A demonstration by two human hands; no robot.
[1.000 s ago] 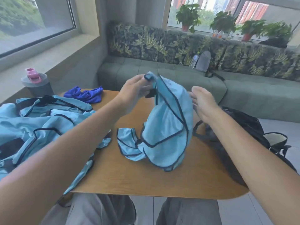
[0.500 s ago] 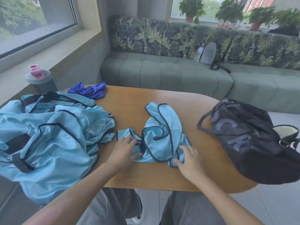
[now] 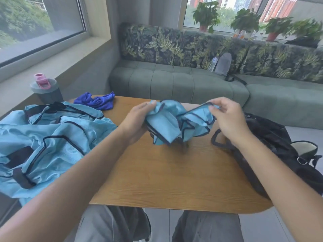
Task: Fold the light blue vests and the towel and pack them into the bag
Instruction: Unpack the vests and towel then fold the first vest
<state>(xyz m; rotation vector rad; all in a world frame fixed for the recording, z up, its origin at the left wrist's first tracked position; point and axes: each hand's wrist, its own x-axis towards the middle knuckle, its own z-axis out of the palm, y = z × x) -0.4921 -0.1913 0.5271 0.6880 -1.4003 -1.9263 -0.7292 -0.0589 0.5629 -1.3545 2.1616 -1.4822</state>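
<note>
A light blue vest (image 3: 176, 122) with dark trim hangs crumpled above the wooden table (image 3: 174, 175), lifted off its surface. My left hand (image 3: 138, 119) grips its left side and my right hand (image 3: 227, 116) pinches its right edge. A heap of more light blue vests (image 3: 45, 140) covers the table's left part. Behind that heap, near the far edge, lies a crumpled dark blue towel (image 3: 97, 102). The black bag (image 3: 272, 151) rests on the table's right end, partly behind my right forearm.
A grey bottle with a pink lid (image 3: 45, 89) stands at the far left corner by the window ledge. A green sofa (image 3: 192, 84) runs behind the table, with a grey pouch (image 3: 223, 64) and a water bottle on it. My knees show below the table's near edge.
The vest lay on the table under both hands half a second ago. Now both hands have raised it off the table and hold it spread between them.
</note>
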